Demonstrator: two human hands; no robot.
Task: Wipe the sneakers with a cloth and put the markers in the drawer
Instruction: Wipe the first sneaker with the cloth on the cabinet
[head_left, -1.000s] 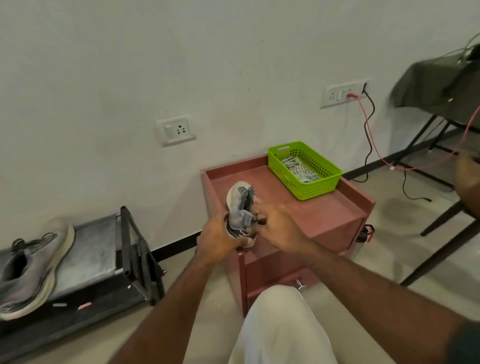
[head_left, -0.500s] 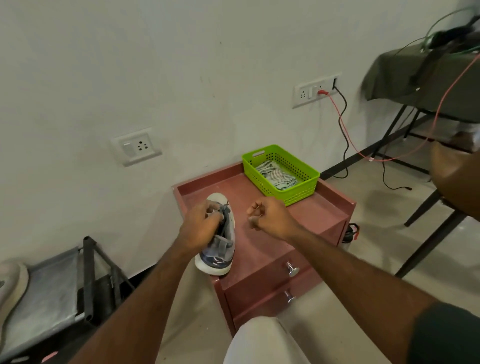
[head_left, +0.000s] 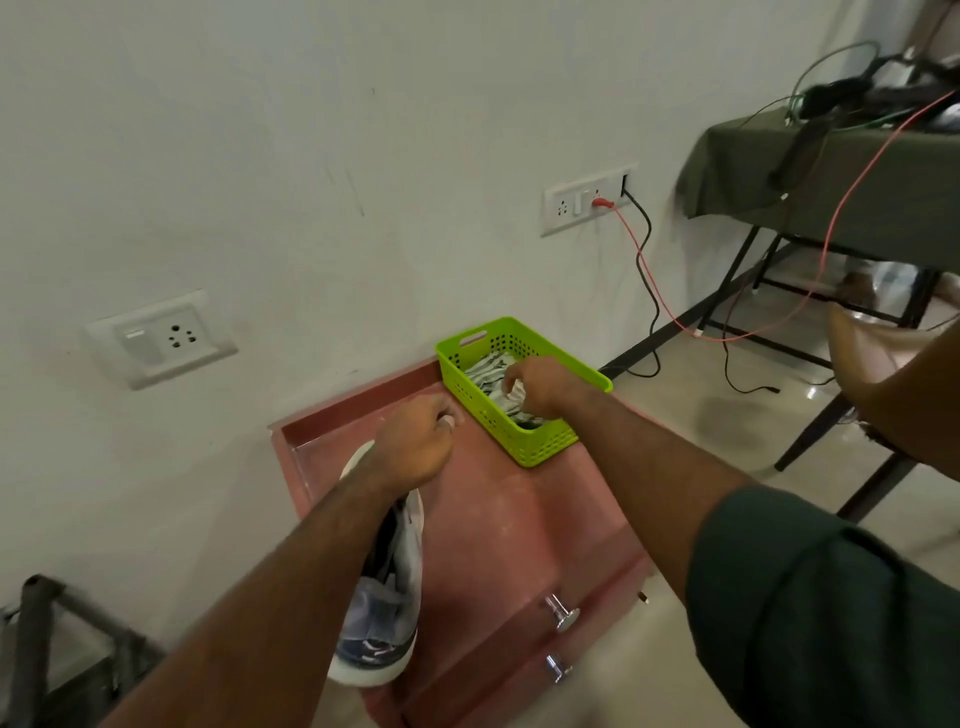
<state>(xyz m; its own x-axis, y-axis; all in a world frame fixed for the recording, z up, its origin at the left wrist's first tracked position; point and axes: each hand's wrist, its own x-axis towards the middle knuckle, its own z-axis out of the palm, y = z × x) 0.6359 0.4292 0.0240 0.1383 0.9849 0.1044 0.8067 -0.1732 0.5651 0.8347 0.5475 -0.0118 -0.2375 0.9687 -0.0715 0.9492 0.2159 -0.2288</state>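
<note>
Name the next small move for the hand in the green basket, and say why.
Probably close the right hand on the striped cloth and lift it clear of the green plastic basket. Its fingers already reach into the cloth, while the left hand holds the grey sneaker on the red cabinet, and that sneaker needs wiping.

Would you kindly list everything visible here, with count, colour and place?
sneaker: 1, grey and white, on cabinet, left
basket: 1, green, cabinet back
cloth: 1, striped, in basket
cabinet: 1, red, centre
knobs: 2, metal, cabinet front
sockets: 2, white, wall
table: 1, green-covered, right
rack: 1, dark, lower left
left hand: grips sneaker
right hand: in basket, on cloth
</note>
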